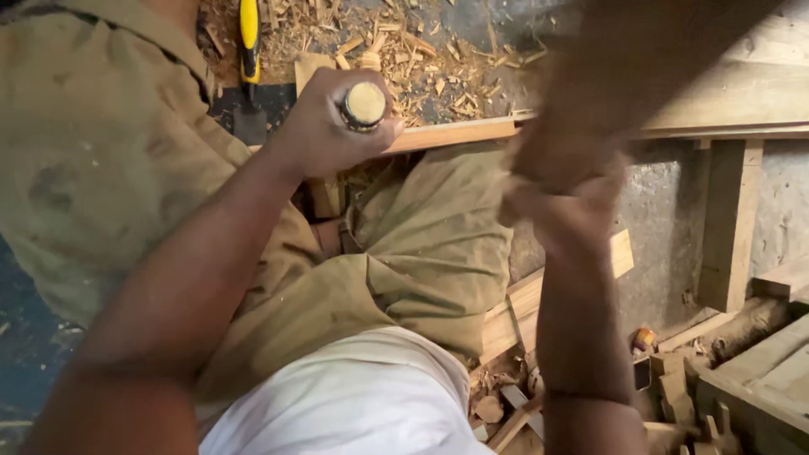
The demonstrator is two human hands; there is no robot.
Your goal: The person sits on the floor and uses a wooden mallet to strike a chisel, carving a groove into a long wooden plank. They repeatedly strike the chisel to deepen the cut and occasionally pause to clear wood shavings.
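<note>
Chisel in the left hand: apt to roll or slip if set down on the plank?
The chisel shows a round butt, so it probably rolls. The left hand wraps it fully, suggesting a slim, light handle. The plank looks narrow, and chips lie beyond it.

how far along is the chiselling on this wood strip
Done: many chips already litter the floor. In hand: left hand grips a chisel handle over the wood strip; right hand swings a blurred mallet. Left: cannot tell, the cut itself is hidden.

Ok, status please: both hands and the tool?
Left hand shut on chisel handle. Right hand blurred, grip unclear. Wood chips scattered around.
</note>
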